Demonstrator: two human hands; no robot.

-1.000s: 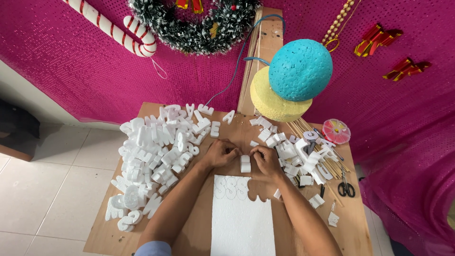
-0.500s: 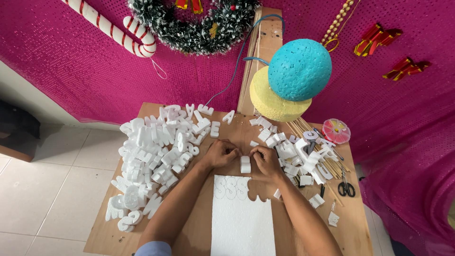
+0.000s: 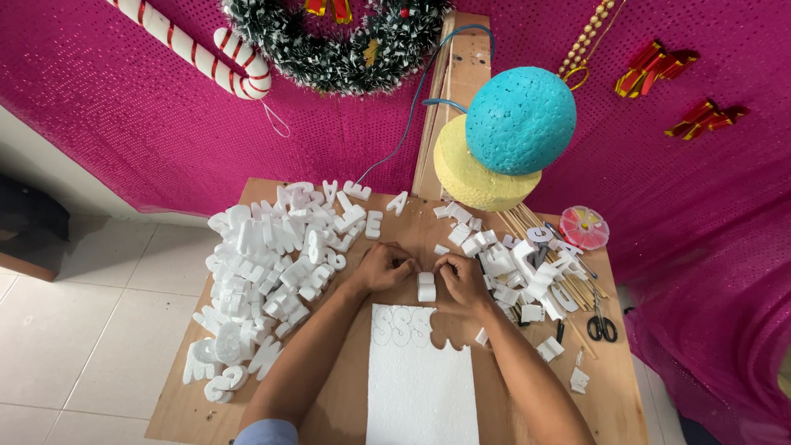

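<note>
Both hands pinch one small white foam letter (image 3: 426, 286) from either side, mid-table.

Left hand (image 3: 384, 266) has curled fingers closed on the letter's left edge; right hand (image 3: 458, 280) does the same on its right edge, letter resting on the brown board table (image 3: 346, 395). Judgement: foam is very light, stiff but crumbly, dents and snaps at thin strokes, so hold by the thick flat sides with light pressure. Just toward the person: white foam sheet (image 3: 420, 379) with letter-shaped cutouts along its top edge. Left of the grip: big pile of cut foam letters (image 3: 272, 272). Right: smaller letter pile (image 3: 519, 264), wooden skewers (image 3: 568, 288), scissors (image 3: 601, 323). Beyond: teal foam ball (image 3: 519, 119) on a yellow foam disc (image 3: 478, 177), wreath (image 3: 338, 41), candy cane (image 3: 198, 53) on pink sequin backdrop (image 3: 107, 107).
</note>
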